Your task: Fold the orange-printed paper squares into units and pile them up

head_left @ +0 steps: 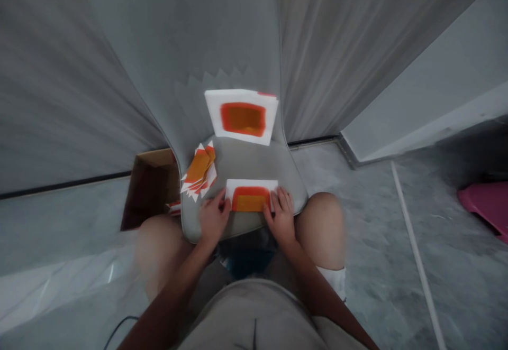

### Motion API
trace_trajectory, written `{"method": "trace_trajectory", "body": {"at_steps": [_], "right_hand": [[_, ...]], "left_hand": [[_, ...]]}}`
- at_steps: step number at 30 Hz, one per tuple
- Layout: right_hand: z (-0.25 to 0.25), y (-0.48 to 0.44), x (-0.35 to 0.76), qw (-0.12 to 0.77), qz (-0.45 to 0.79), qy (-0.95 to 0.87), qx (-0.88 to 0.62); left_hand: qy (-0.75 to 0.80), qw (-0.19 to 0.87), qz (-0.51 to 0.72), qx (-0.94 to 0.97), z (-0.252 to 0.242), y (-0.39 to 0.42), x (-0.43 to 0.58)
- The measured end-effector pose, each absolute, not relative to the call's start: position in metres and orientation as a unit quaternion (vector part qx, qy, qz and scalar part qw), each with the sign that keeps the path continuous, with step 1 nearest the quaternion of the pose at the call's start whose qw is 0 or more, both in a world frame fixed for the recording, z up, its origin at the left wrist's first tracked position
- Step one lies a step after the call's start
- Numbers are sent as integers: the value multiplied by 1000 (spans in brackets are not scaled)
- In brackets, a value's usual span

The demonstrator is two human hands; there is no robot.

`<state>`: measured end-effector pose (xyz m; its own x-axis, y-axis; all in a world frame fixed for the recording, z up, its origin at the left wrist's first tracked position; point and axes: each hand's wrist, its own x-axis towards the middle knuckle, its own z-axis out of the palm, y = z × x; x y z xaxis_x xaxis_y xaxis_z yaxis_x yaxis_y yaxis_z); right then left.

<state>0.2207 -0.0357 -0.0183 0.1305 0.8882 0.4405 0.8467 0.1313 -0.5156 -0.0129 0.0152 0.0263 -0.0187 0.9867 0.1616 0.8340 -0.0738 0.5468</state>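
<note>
A: Where is the white paper sheet with the red-edged orange rectangle (250, 196)?
B: It lies on the seat of the smooth grey chair (254, 162), between the two hands. Let us take it as the centre of the clock.
A: And the fingers?
B: The left hand (214, 215), at eight o'clock, has its fingers bent at the sheet's left edge; whether they pinch it, I cannot tell. The right hand (281, 215), at four o'clock, lies open over the right edge, its thumb apart.
A: What is around?
B: At twelve, similar flat white-and-orange sheets (243, 118) against the backrest; at ten, a pile of pointed, folded orange-and-white paper pieces (201, 167); at nine, beside the chair, a brown cardboard box (153, 183).
</note>
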Motion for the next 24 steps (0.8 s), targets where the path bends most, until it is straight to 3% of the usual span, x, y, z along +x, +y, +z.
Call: {"method": "trace_trajectory", "body": {"at_steps": [12, 24], "right_hand": [[-19, -37, 220, 370, 21, -660, -654], [-21, -37, 220, 364, 28, -657, -660]], "left_hand": [[665, 150, 263, 683, 23, 11, -13], [647, 86, 258, 712, 17, 4, -11]]}}
